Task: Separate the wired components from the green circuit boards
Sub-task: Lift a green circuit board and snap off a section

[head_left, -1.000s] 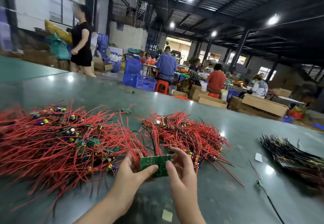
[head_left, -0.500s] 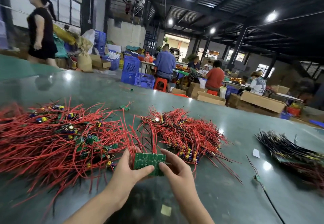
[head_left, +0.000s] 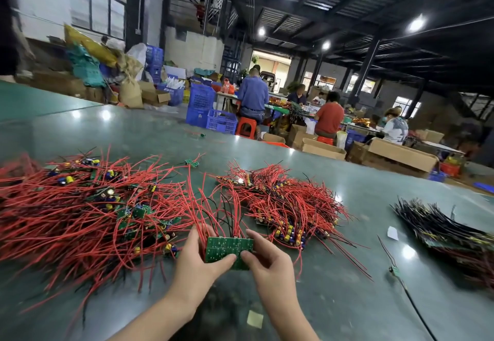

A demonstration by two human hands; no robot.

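A green circuit board (head_left: 227, 247) with red and black wires rising from its far edge is held just above the table. My left hand (head_left: 196, 260) pinches its left side, thumb on the near face. My right hand (head_left: 267, 260) pinches its right side the same way. A large tangle of red-wired boards (head_left: 80, 215) spreads over the left of the table. A second red-wired pile (head_left: 286, 207) lies behind the held board, to the right.
A pile of black-wired boards (head_left: 449, 233) lies at the right edge of the green table (head_left: 334, 300). A single wired piece (head_left: 395, 271) and paper scraps (head_left: 254, 319) lie near me. Several people sit working at tables behind, among blue crates and cardboard boxes.
Both hands keep hold of the board and have stayed nearly in place. The walking person at the far left has left the view.
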